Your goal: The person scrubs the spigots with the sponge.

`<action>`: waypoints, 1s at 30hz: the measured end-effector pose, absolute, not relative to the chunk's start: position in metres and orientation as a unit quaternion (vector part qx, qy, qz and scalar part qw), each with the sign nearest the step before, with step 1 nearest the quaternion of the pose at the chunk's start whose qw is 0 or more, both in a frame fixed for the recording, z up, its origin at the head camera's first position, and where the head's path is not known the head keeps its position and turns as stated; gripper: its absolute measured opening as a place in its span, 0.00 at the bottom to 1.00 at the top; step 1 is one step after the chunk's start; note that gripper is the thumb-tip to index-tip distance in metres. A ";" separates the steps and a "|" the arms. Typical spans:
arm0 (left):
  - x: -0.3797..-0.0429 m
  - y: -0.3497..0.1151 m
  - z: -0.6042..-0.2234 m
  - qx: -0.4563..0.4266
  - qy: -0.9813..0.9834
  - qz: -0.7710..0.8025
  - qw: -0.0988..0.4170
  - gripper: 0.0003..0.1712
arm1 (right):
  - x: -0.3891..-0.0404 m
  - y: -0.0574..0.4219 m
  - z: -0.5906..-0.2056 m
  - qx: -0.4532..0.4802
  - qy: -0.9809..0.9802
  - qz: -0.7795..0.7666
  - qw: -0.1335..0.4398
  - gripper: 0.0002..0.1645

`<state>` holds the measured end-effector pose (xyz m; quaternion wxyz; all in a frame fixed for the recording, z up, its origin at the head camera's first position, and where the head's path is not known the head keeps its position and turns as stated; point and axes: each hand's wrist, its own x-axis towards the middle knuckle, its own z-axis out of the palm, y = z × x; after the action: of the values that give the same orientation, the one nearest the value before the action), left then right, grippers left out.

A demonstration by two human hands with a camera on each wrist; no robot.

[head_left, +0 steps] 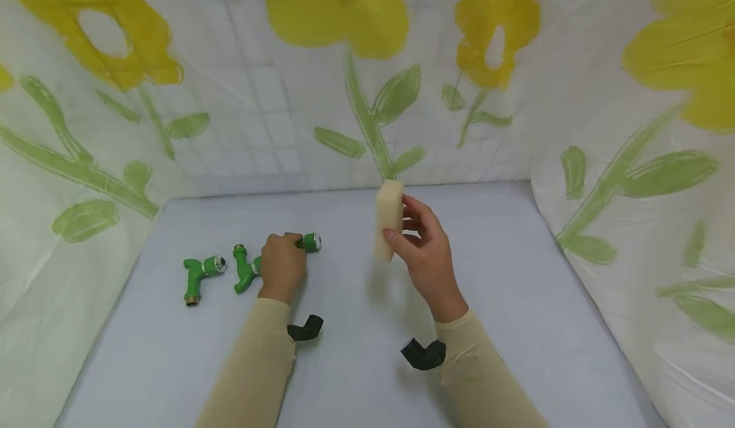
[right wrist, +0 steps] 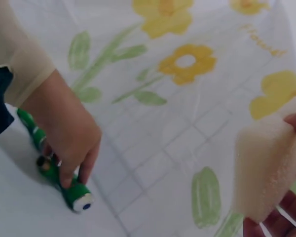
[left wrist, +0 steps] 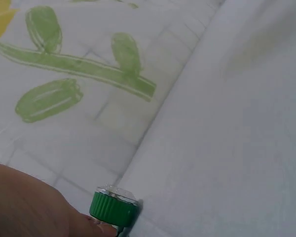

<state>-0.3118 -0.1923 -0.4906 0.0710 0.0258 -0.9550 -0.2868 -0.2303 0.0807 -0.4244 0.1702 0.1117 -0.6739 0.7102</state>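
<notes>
My left hand [head_left: 282,265] pinches a green tap [head_left: 312,242] low at the table's surface. Its ribbed green collar and silvery end [left wrist: 114,208] stick out past the fingers in the left wrist view; the hand hides most of its body. A second green tap [head_left: 244,273] lies just left of that hand, partly covered by it. Farther left rests a third green tap [head_left: 194,280] with a brass-coloured threaded end. Held upright above the table, a cream sponge block [head_left: 389,219] is between the thumb and fingers of my right hand [head_left: 429,259].
The pale table [head_left: 517,275] meets a white sheet [head_left: 230,128] painted with yellow flowers behind it and at both sides. Black curved pieces [head_left: 423,354] sit at both sleeved wrists.
</notes>
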 end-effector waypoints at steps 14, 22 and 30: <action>-0.310 -0.210 -0.434 -0.142 -0.873 -0.443 0.142 0.41 | -0.235 0.103 -0.426 0.131 -0.746 0.628 0.176 0.40; -0.298 -0.211 -0.418 -0.235 -0.847 -0.439 0.186 0.39 | -0.241 0.098 -0.473 0.249 -0.932 0.261 0.034 0.35; -0.288 -0.221 -0.430 -0.271 -0.868 -0.369 0.191 0.40 | -0.231 0.090 -0.505 0.256 -0.958 0.121 -0.057 0.35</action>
<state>-0.2882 -0.2210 -0.4295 0.1914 -0.2706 -0.8684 -0.3688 -0.2309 0.0896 -0.5054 -0.0568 0.2557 -0.9575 0.1208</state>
